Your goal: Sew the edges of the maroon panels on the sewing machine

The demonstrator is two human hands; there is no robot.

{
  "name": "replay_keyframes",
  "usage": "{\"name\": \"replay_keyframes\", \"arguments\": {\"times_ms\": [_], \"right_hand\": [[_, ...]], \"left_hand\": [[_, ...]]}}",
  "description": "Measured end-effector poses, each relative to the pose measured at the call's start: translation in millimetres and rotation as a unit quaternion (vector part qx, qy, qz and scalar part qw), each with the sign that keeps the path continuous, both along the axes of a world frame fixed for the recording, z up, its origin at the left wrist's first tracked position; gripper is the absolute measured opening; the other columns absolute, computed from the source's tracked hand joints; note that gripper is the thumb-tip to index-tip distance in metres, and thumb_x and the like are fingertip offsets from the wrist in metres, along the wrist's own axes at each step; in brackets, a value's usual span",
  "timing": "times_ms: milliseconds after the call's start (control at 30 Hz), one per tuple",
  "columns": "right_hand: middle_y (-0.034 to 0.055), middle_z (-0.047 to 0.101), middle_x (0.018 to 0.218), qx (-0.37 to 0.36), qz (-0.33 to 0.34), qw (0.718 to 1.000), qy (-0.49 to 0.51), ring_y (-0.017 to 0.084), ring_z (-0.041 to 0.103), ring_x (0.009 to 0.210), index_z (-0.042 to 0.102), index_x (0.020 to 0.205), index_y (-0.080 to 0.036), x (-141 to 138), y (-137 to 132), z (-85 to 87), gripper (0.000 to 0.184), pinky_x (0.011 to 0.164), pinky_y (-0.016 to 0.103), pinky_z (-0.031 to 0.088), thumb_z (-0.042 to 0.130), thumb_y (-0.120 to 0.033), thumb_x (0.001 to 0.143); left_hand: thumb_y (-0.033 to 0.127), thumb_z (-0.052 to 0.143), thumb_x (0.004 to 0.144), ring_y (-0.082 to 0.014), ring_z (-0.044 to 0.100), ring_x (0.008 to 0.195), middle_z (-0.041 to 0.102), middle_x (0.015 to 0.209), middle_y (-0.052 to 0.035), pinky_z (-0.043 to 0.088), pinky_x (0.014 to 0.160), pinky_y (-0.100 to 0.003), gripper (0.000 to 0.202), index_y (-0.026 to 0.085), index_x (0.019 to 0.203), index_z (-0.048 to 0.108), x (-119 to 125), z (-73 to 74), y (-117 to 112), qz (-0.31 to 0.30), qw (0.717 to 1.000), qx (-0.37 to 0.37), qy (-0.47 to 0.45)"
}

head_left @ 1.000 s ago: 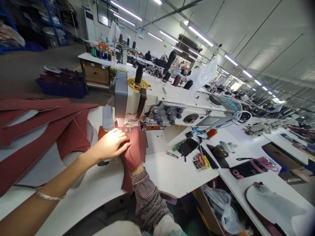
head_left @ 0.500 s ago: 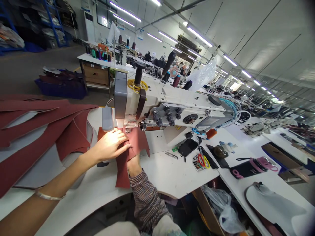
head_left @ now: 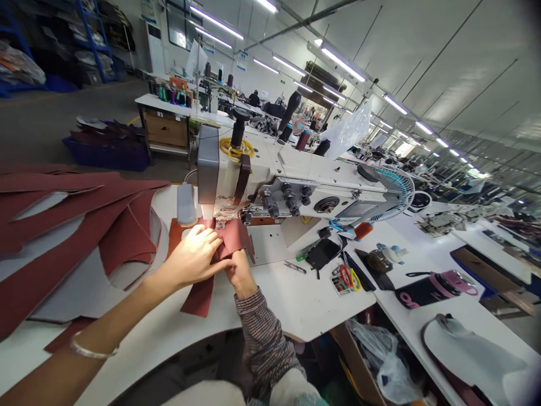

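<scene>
In the head view, the left hand is lying flat, fingers extended, on a red-brown piece under the sewing machine. The right hand is touching its near edge, fingers partly hidden, grip unclear. The piece's long axis is slanting lower-left, its tail pointing toward the wearer.

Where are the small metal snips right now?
In the head view, the snips lie on the white table, between the right hand and a black item.

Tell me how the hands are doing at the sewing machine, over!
Left hand on red piece, beside the presser foot. Right hand at its near edge, grip partly hidden. Snips off right, clear of piece.
</scene>
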State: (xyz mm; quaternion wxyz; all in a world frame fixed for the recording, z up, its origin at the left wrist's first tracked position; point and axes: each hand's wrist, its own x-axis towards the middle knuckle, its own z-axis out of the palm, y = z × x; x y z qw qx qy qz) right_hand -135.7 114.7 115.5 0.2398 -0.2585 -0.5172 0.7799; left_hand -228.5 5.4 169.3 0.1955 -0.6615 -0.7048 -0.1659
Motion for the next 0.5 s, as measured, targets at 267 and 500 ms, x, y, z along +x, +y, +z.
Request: {"name": "replay_keyframes", "arguments": {"times_ms": [267,500], "right_hand": [[-0.0003,0.069,0.083,-0.148,0.016,0.987,0.053,0.011,0.058,0.062,0.055,0.089,-0.02,1.6,6.4,0.1,0.026,0.049,0.019,0.045,0.063,-0.019,0.065],[-0.0056,0.051,0.06,-0.172,-0.006,0.983,0.065,0.004,0.042,0.046,0.056,0.077,-0.015,-11.4,4.2,-2.6,0.013,0.038,0.014,0.028,0.064,-0.016,0.067]], "left_hand": [[0.043,0.044,0.102,-0.0299,0.063,0.091,0.072,0.101,-0.0129,0.039,0.087,-0.047,0.036,0.015,0.11,0.065,5.9,-24.1,-6.5,0.049,0.997,0.051,0.032],[0.026,0.042,0.102,-0.0284,0.062,0.094,0.07,0.099,-0.0105,0.038,0.093,-0.048,0.027,0.019,0.111,0.066,-10.8,-24.7,-5.9,0.044,0.997,0.044,0.053]]}}
